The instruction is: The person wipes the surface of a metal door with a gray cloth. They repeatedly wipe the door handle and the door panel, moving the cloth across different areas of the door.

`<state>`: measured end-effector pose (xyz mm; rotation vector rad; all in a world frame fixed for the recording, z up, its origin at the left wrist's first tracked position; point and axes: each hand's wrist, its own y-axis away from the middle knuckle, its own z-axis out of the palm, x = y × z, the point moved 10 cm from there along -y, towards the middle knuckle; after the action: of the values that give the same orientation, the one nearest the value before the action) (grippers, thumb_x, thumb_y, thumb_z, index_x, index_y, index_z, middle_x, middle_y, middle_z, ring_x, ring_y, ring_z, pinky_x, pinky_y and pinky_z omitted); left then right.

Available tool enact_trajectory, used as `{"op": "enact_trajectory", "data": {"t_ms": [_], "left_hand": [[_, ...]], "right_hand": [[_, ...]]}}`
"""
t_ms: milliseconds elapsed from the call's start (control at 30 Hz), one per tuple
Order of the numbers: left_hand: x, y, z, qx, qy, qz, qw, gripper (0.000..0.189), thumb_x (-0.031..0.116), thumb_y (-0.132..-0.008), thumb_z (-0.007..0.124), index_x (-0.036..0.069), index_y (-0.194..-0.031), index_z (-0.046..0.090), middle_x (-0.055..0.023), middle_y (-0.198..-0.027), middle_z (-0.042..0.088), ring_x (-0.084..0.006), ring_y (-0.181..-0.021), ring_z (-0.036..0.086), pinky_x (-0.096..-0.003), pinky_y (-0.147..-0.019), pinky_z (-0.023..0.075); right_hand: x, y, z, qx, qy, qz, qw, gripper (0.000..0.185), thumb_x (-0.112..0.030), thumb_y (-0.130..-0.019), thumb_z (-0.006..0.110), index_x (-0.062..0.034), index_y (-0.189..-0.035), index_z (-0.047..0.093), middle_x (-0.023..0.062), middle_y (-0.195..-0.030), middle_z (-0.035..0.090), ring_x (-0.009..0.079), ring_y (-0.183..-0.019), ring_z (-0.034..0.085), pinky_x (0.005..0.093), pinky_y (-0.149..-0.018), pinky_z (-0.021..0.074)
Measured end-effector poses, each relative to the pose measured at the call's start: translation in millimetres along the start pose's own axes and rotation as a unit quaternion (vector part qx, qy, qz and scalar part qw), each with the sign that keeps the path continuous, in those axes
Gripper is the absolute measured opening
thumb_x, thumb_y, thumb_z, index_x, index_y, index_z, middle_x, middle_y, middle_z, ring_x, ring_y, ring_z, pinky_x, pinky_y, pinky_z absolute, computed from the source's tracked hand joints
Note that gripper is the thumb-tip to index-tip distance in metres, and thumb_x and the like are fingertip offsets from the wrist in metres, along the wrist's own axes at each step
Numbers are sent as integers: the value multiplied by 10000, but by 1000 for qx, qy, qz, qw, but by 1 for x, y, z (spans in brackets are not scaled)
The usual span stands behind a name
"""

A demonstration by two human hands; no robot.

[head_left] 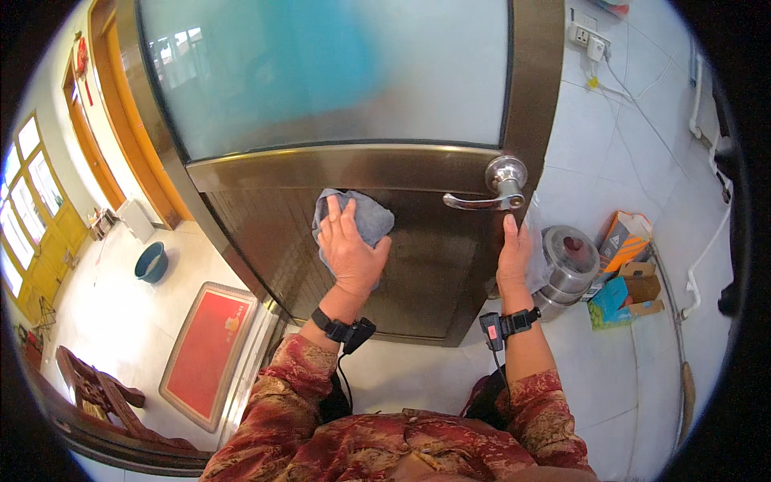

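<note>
My left hand presses a folded grey cloth flat against the dark brown lower panel of a door. Its fingers are spread over the cloth. On the right, my right hand grips the door's edge just below the chrome lever handle, thumb on the front face and the other fingers hidden behind. Above the panel is a frosted glass pane, with a blurred turquoise shape showing in it. Both wrists wear black straps with small devices and cables.
Right of the door stand a stainless steel pot, an orange and grey box and an open blue carton. A power strip with cords hangs on the tiled wall. At left lie a red mat, a green basin and carved wooden furniture.
</note>
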<state>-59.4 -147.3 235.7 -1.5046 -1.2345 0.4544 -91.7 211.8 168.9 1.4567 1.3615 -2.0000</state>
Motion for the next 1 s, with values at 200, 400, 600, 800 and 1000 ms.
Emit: {"op": "enact_trajectory", "data": {"t_ms": [200,400,600,800,1000], "left_hand": [[59,13,22,-29,-3,56,998,892,186,-568,929,42,-1365,556,-265,-1555,461,-433,-1261,521,-517,-1018,407],[100,22,39,-51,12,98,994,896,200,-563,930,39,-1368,572,-231,-1554,476,-416,-1242,535,-505,-993,408],[139,34,56,-123,16,177,976,897,190,-585,924,52,-1400,575,-157,-1574,457,-364,-1258,514,-486,-1003,399],[165,34,66,-137,33,191,972,886,206,-607,921,55,-1406,567,-146,-1556,477,-371,-1254,518,-492,-1001,405],[175,33,67,-160,34,240,957,870,212,-605,915,38,-1387,576,-127,-1546,481,-366,-1252,523,-485,-991,410]], "right_hand": [[9,-3,1,11,8,4,1000,919,-650,-967,620,189,-1335,548,353,-1208,647,411,-1158,613,433,-1043,446],[10,-5,-1,16,24,2,1000,734,-613,-973,643,97,-1160,639,239,-1006,699,334,-948,627,420,-913,486],[1,-2,5,-1,-61,-5,998,655,-544,-975,680,74,-1190,657,187,-1064,723,285,-970,644,393,-928,492],[-6,-1,4,-19,-58,-10,998,576,-494,-989,679,50,-1177,672,169,-1067,733,271,-961,652,383,-906,505],[7,-5,7,-17,-93,12,995,529,-457,-998,681,42,-1173,674,162,-1061,729,247,-956,641,377,-904,502]]}}
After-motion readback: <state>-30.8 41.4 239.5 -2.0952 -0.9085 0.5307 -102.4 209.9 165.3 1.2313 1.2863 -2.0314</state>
